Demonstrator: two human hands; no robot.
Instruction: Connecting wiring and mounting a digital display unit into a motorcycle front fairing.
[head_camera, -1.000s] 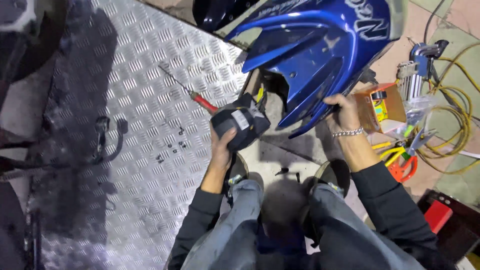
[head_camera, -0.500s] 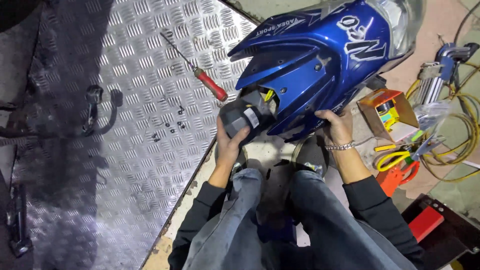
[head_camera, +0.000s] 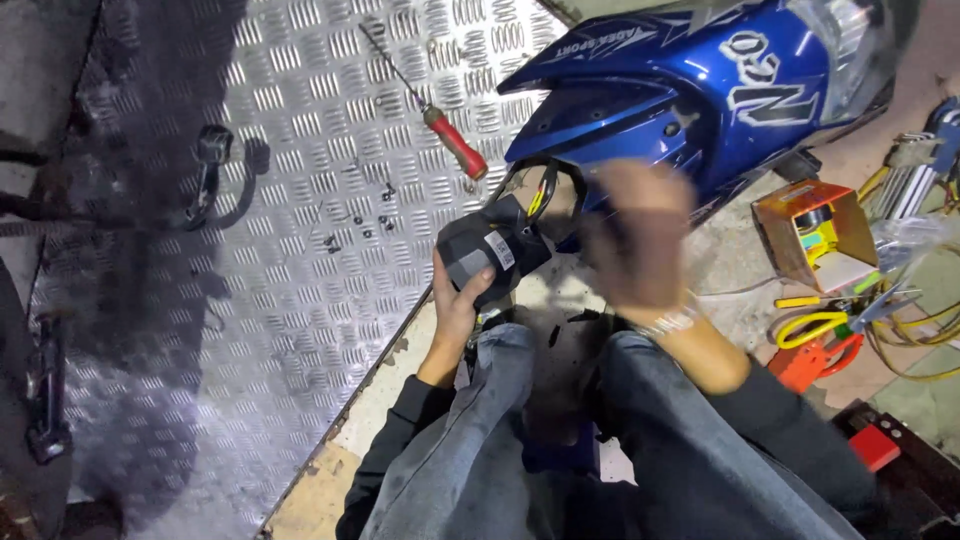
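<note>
Black unit out of the blue cowl, hands regrouping

Left hand (head_camera: 462, 300) wraps its fingers around the black unit (head_camera: 492, 250), just near of the blue scooter cowl (head_camera: 700, 95), wires running in. Right hand (head_camera: 640, 240), a blur, grip unreadable, has let go of the cowl's edge. Next: steady cowl, free wiring.

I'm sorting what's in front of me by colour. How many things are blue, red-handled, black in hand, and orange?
Blue scooter cover: 1
Red-handled screwdriver: 1
Black part in left hand: 1
Orange box: 1
Total: 4
</note>
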